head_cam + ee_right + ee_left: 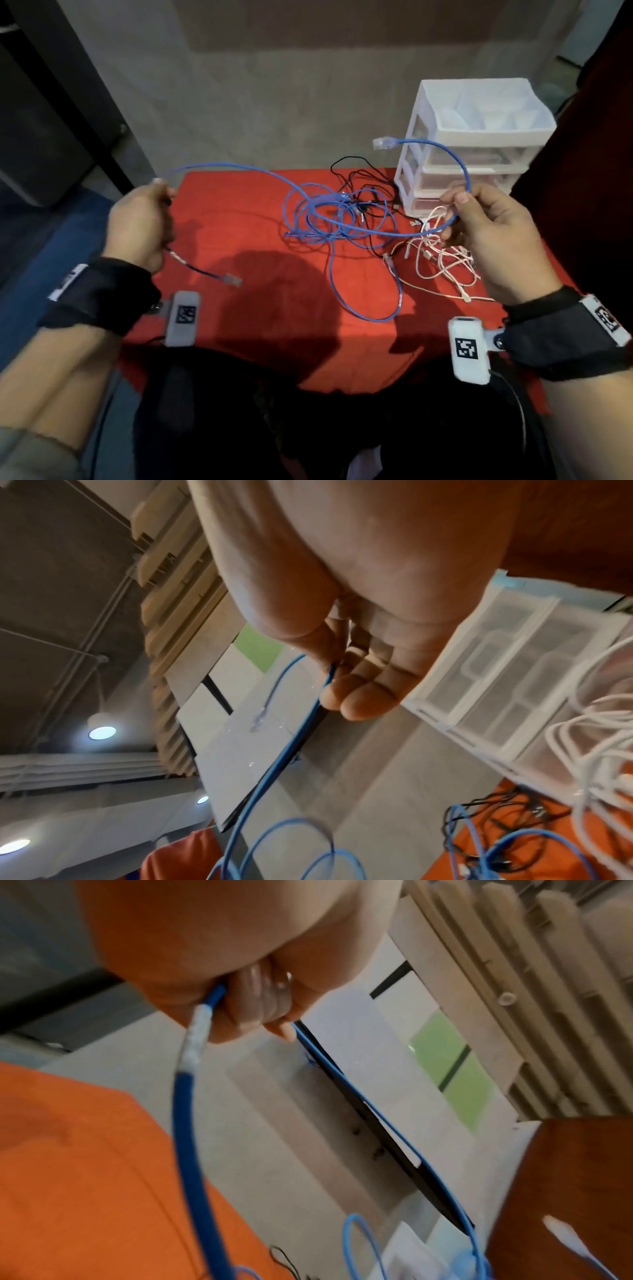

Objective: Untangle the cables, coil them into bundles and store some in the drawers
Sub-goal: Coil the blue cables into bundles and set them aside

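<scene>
A tangle of blue network cables (329, 216) lies mid-table on the red cloth (219, 233), mixed with black cables (363, 185). White cables (442, 260) lie to its right. My left hand (161, 205) grips a blue cable above the table's left edge, and a short end with a clear plug (233, 281) hangs below the fist. In the left wrist view the fingers (246, 1010) curl round that cable (192, 1096). My right hand (457, 214) pinches a blue cable (291, 750) near its plug end (380, 142), which arcs up in front of the drawer unit (479, 144).
The white plastic drawer unit (514, 669) stands at the table's back right, its drawers shut and its top tray open. Grey floor lies beyond the table. A dark cabinet (41, 137) stands at the far left. The white cables (599, 737) lie beside my right hand.
</scene>
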A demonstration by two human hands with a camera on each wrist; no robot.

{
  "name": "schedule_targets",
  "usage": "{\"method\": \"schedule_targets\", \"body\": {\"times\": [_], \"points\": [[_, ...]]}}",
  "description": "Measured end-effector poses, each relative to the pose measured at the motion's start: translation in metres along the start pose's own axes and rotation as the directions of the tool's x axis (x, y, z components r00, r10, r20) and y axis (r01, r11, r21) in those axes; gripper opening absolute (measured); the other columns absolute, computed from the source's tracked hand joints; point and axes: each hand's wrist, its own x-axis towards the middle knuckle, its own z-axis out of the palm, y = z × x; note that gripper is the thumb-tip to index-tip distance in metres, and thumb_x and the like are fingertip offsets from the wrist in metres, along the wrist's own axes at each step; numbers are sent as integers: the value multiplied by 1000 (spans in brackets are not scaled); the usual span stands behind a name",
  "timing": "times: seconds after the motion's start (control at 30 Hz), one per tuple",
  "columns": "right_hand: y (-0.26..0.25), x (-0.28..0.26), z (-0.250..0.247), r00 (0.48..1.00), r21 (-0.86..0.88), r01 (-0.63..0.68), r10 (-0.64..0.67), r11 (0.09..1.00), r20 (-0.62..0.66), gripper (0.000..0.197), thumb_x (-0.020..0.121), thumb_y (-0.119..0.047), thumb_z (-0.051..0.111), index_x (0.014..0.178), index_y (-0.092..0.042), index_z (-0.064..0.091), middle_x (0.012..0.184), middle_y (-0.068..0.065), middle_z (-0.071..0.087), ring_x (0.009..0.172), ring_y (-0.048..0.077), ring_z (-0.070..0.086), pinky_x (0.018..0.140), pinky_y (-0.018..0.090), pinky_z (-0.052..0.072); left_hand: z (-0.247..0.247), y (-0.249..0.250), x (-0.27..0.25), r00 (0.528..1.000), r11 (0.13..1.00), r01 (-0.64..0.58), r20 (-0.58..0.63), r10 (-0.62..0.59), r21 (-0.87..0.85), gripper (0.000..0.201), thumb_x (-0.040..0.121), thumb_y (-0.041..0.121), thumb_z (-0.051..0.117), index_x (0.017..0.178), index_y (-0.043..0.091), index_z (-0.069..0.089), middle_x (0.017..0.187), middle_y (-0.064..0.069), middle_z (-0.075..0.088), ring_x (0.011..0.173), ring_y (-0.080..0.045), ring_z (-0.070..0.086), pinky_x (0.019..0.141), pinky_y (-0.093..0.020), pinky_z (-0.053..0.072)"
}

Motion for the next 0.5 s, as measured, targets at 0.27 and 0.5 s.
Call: {"method": "schedule_targets", "body": {"times": [0.27, 0.5], "points": [[21, 5, -2, 993, 10, -84, 84, 996, -85, 22, 107, -14, 49, 94, -15, 68, 72, 3, 54, 50, 10, 53, 51, 25, 50, -12, -9, 11, 987, 991, 91, -119, -103, -102, 26, 101, 35, 51, 79, 23, 60, 49, 9, 30, 37, -7, 23, 40, -20, 19], [31, 0, 36, 986, -33, -155, 157, 987, 61, 19, 106, -13, 51, 97, -10, 67, 66, 8, 55, 49, 15, 56, 49, 24, 52, 29, 13, -31, 984, 983, 54, 174, -22, -177, 26, 106, 31, 41, 86, 23, 56, 52, 9, 19, 41, -5, 13, 37, -18, 12]]}}
